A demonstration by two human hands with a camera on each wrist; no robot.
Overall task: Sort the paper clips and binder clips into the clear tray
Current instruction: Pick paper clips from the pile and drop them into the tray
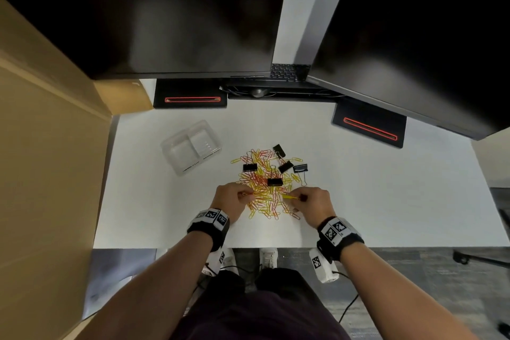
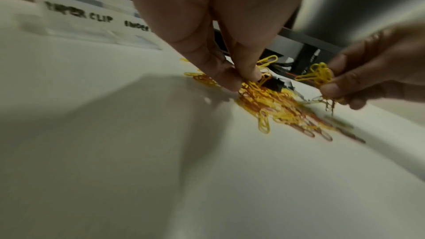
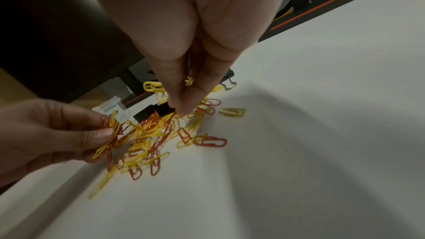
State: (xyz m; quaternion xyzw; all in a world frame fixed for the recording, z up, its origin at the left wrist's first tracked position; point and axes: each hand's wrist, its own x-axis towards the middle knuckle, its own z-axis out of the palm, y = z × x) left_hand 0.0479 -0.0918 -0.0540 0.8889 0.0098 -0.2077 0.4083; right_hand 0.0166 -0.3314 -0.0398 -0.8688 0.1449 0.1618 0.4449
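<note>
A heap of yellow and red paper clips (image 1: 266, 196) lies mid-desk, with several black binder clips (image 1: 275, 181) on and behind it. My left hand (image 1: 244, 194) is at the heap's left edge and pinches a small bunch of paper clips (image 3: 112, 134) between thumb and fingers (image 2: 248, 74). My right hand (image 1: 296, 197) is at the heap's right edge and pinches a bunch of yellow paper clips (image 2: 319, 75). The clear two-compartment tray (image 1: 190, 146) stands behind and to the left, with nothing in it; its front wall (image 2: 92, 19) carries labels, one reading PAPER CLIP.
Two dark monitors (image 1: 171, 14) (image 1: 414, 36) hang over the back of the white desk (image 1: 386, 201) on black bases with red stripes (image 1: 191, 99). A tall cardboard box (image 1: 41, 160) walls off the left side. The desk's front edge runs just behind my wrists.
</note>
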